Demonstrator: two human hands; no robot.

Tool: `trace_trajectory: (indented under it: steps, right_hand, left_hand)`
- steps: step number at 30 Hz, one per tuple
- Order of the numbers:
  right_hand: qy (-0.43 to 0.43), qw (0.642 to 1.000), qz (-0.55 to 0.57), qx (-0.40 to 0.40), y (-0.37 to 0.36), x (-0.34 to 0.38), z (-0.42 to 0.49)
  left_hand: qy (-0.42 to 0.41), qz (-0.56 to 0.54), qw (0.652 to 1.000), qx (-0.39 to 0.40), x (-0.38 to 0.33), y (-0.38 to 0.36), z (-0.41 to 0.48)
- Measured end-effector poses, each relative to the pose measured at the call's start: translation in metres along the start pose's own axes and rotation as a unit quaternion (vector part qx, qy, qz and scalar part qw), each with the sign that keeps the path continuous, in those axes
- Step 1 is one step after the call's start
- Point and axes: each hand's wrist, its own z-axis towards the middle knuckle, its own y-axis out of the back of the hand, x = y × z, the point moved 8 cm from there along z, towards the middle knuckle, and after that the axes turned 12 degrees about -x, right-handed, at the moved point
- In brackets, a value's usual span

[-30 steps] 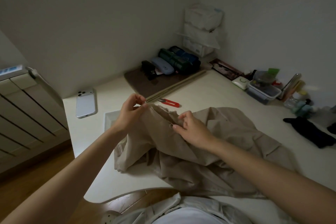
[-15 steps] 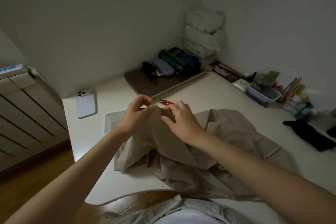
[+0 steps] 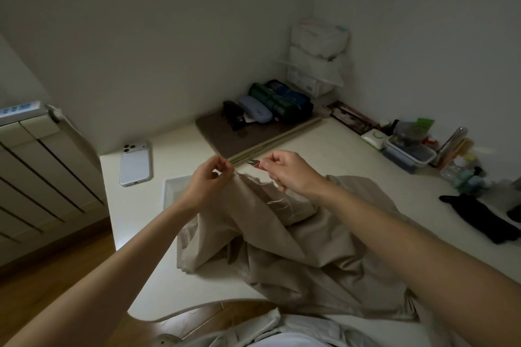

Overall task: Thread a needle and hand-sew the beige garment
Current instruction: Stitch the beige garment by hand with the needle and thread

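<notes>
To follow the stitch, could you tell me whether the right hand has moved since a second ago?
Yes. The right hand has moved away from the person, now overlapping the red-handled cutter.

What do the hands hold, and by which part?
Left hand pinches the beige garment at its raised frayed edge. Right hand: fingers curled, hold cannot be told.

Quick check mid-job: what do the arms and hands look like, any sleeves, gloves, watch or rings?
The left forearm and right forearm are bare, no sleeves in view. The left hand and right hand wear no gloves; no watch, bracelet or ring shows. A pale top shows at the bottom edge.
</notes>
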Motion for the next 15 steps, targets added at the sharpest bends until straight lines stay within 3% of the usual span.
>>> trace_trajectory:
  steps: [6,15]
  right_hand:
    - [0.035,0.963,-0.264,0.03,0.003,-0.011,0.0]
    - [0.007,0.988,-0.152,0.018,-0.023,-0.017,0.009]
  left_hand:
    - [-0.003,-0.015,1.0,0.006,-0.009,-0.004,0.003]
    - [-0.024,-0.024,0.999,0.032,-0.023,-0.005,-0.004]
